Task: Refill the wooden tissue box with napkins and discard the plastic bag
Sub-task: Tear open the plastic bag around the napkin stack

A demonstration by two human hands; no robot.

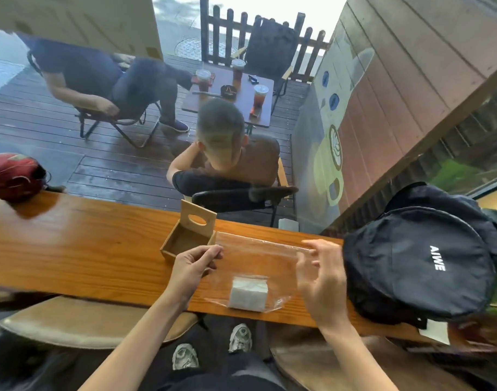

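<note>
Hands: your left hand (195, 263) and right hand (322, 273) each pinch one top corner of the clear plastic bag (258, 258), stretching its mouth between them.
Left hand: thumb and forefinger closed on the bag's upper left corner, just beside the box.
Right hand: fingertips closed on the upper right corner, the other fingers loosely curled; it is a little blurred.
Plastic bag: hangs between your hands, its bottom resting on the worktop (72, 249).
Napkins: a white stack of napkins (248, 293) sits in the bottom of the bag, below and between your hands.
Wooden tissue box: the wooden tissue box (189, 238) stands open and empty just beyond your left hand, its slotted lid (198, 218) raised.
Backpack: a black backpack (419, 263) lies on the worktop just beyond your right hand.
</note>
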